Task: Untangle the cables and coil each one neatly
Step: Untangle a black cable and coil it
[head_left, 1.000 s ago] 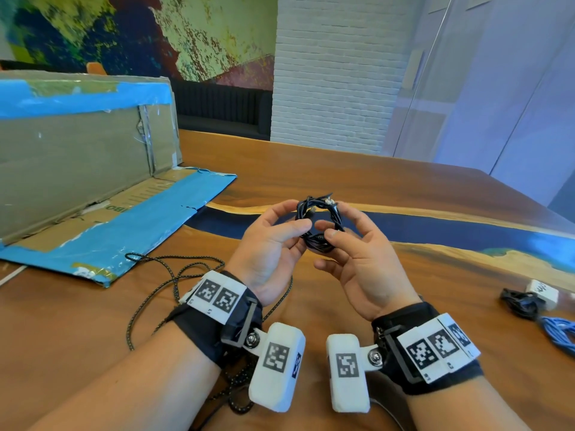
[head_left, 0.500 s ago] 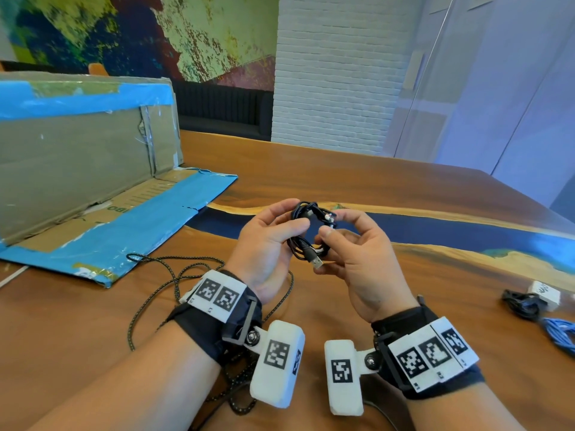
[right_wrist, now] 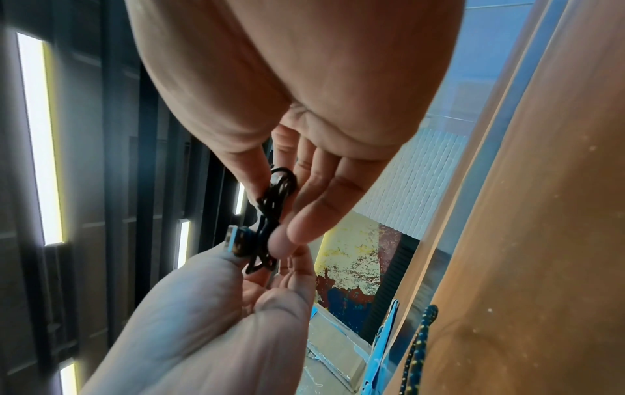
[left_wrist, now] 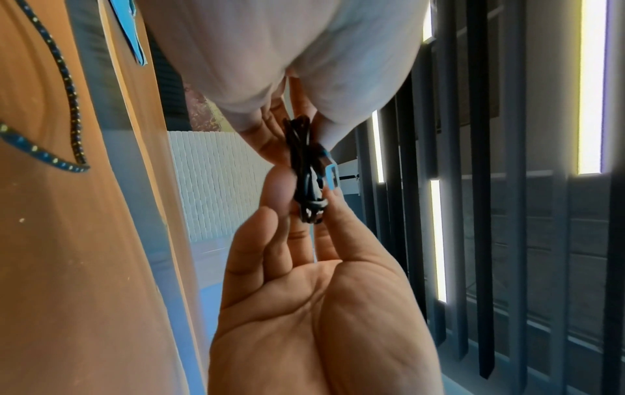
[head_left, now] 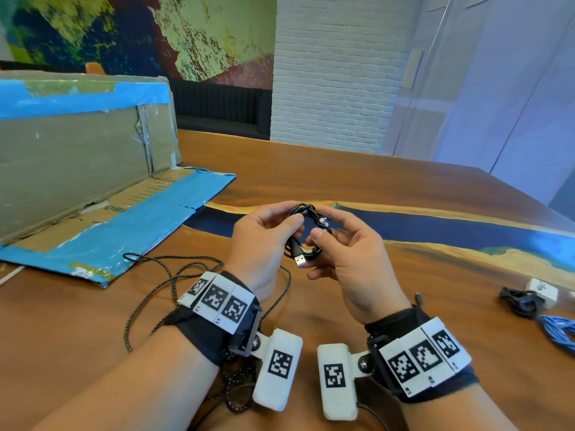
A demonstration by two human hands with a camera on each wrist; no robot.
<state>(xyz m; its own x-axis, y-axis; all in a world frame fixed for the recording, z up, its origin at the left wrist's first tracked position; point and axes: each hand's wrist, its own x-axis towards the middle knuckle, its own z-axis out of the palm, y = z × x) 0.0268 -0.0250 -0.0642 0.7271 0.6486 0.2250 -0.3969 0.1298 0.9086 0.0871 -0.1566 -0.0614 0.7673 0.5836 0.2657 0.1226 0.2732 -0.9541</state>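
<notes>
Small black cable (head_left: 306, 231) held up above the counter (head_left: 357, 175), between both hands, already wound into a tight little bundle. Left hand (head_left: 261, 241) pinching the near-left side of the loops between thumb and fingers; right hand (head_left: 351, 259) pinching the right side, thumb on top. USB plug (head_left: 300, 260) poking out loose toward the near edge.

To finish well: keep the left pinch firm so the loops stay stacked. Feed the plug end once through the middle of the coil, snug but not yanked. No sharp bend right at the plug. Probably one tuck away from done.

Speckled cord (head_left: 149, 293) sprawled loose on the counter near the left wrist, likely next in line. Blue cable (head_left: 560, 331) and a black bundle (head_left: 518, 301) beside it, far right, apparently sorted.
</notes>
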